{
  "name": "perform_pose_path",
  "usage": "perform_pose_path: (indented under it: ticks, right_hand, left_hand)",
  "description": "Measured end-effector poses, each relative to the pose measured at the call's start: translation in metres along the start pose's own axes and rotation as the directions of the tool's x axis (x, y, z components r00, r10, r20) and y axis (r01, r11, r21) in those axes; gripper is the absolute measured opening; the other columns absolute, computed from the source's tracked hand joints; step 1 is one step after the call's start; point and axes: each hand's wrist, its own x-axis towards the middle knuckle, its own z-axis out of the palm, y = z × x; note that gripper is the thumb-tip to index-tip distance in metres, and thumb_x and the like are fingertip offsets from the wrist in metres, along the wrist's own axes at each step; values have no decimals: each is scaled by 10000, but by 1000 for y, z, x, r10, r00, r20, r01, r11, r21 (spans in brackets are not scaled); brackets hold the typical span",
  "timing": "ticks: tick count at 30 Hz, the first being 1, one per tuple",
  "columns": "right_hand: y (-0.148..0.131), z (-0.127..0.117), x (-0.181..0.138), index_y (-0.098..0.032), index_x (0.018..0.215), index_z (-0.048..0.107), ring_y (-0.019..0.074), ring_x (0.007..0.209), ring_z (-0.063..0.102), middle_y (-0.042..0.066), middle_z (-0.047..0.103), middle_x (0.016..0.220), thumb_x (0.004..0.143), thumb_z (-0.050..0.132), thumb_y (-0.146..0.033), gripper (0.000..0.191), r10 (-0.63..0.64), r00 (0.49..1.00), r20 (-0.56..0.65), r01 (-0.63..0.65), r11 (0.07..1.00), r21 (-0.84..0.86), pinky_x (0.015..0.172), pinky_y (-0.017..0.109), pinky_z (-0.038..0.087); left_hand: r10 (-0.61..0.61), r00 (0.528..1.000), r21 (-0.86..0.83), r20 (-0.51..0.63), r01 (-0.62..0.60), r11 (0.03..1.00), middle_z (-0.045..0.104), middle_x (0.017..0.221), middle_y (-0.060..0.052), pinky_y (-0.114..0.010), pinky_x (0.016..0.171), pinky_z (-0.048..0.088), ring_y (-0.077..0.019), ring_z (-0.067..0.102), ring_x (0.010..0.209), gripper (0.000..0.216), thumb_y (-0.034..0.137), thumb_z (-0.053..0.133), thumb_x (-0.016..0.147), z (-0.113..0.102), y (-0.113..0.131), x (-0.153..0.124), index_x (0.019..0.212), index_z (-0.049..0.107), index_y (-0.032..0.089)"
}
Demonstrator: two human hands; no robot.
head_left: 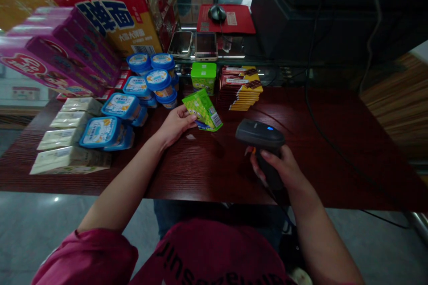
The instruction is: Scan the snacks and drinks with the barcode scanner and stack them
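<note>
My left hand grips a small stack of green snack packets, tilted with a barcode label facing up, just above the dark red table. My right hand is wrapped round the handle of a black barcode scanner, whose blue light is lit and whose head points left toward the packets. A green box of the same product stands behind the packets.
Blue-lidded tubs and cream-coloured packs fill the table's left. Purple boxes and a noodle carton stand behind. Chocolate bars lie at centre back. Two phones, a mouse and a black monitor sit beyond. A cable crosses the right side.
</note>
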Motion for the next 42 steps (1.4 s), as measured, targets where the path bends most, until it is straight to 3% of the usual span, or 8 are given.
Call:
perform_pose_path:
  ticks: [11,16,19,23,26,29,34,42]
  right_hand:
    - [5,-2,0,-197,913,739,116,403,524,-8,655,628,820,851,-609,436,16,1000,-10,-15,1000,24,340,222,445]
    - [4,-3,1,-195,940,749,123,407,534,-2,666,625,816,852,-631,465,7,1000,15,-7,1000,-14,366,237,463]
    - [5,-3,2,-185,941,741,126,397,539,2,672,614,811,864,-634,483,-12,999,41,13,1000,-21,356,238,461]
    - [7,-4,4,-178,954,738,116,410,554,5,685,649,822,872,-610,471,10,1000,20,-9,1000,-5,356,219,463]
    - [9,-5,5,-174,968,743,113,401,555,-2,679,646,817,875,-611,481,28,999,17,-28,1000,-7,350,212,455]
    - [10,-5,6,-168,984,748,114,398,555,2,678,642,829,857,-625,495,29,999,17,-28,999,-38,364,217,464]
    - [13,-7,6,-163,1013,759,118,411,568,19,691,657,842,844,-618,494,48,999,3,-48,996,-69,374,214,466]
    - [22,-12,11,-158,1008,767,117,391,570,16,686,639,823,856,-631,515,33,998,46,-30,998,-61,355,209,457]
  left_hand:
    - [0,1000,-38,-13,0,999,782,809,-5,-212,689,642,-162,784,763,634,507,1066,534,-1,-6,2,975,740,190]
    - [-11,1000,10,-2,11,1000,822,950,-52,-225,697,640,-189,804,837,689,546,1045,560,-2,-7,2,1062,734,190]
    - [11,1000,21,-30,-10,1000,831,1070,-86,-265,782,655,-221,809,938,691,542,1034,575,1,-5,1,1083,729,187]
    - [231,957,137,-177,-208,969,811,1184,-92,-364,1016,613,-247,772,1107,591,445,989,667,3,-4,6,1118,717,177]
    - [388,877,380,-282,-269,885,806,1137,-104,-401,1016,592,-252,759,1068,475,401,932,728,-2,-5,16,1070,713,154]
    - [474,838,618,-269,-227,753,801,1098,-103,-400,985,580,-257,748,1046,391,387,882,787,-6,-7,25,1058,723,154]
    - [528,830,786,-178,-203,584,799,1175,-121,-393,959,575,-276,747,1080,319,321,804,887,-3,-3,32,1154,718,170]
    - [504,862,995,-46,-5,99,803,988,-160,-344,749,524,-323,771,883,279,369,735,992,8,14,42,1184,725,166]
